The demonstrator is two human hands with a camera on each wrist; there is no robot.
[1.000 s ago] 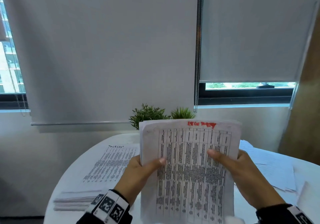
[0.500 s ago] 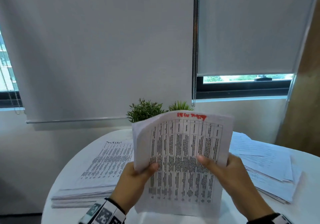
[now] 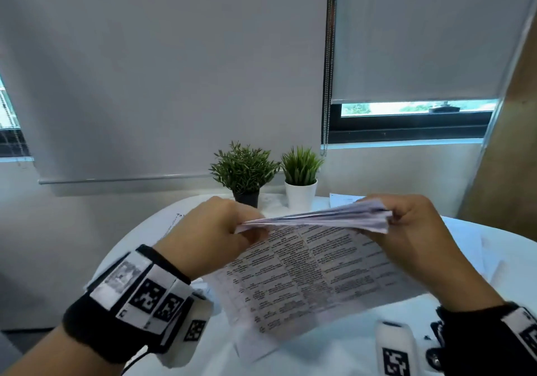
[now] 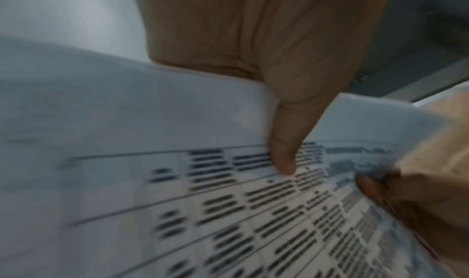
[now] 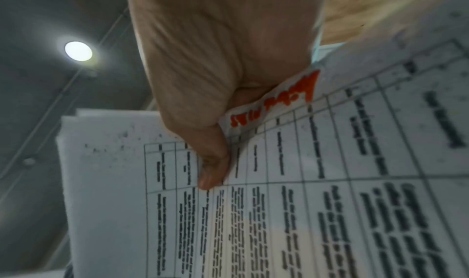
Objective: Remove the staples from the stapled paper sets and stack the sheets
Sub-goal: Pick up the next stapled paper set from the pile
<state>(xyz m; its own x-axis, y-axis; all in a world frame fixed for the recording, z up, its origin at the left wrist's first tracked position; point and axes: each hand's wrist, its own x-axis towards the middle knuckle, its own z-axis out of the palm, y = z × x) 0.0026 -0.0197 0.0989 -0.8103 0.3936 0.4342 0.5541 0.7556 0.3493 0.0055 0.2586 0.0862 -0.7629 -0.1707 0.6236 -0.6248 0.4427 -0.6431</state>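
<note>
Both hands hold one stapled paper set (image 3: 311,262) above the round white table (image 3: 334,355). Its pages carry printed tables, and red handwriting (image 5: 276,105) marks the top sheet. My left hand (image 3: 215,233) pinches the left end of the far edge, thumb (image 4: 284,154) pressed on the printed face. My right hand (image 3: 406,230) grips the right end of that edge, thumb (image 5: 213,168) on the page. The set lies nearly flat, far edge (image 3: 319,218) fanned toward the plants. No staple shows.
Two small potted plants (image 3: 247,172) (image 3: 300,183) stand at the table's back edge. Loose sheets (image 3: 462,239) lie on the right behind my right hand, and a corner of printed paper (image 3: 174,224) shows on the left. Window blinds hang behind.
The paper set has tipped from upright, facing me, to nearly flat. Both hands slid up from its sides to its far edge and rose.
</note>
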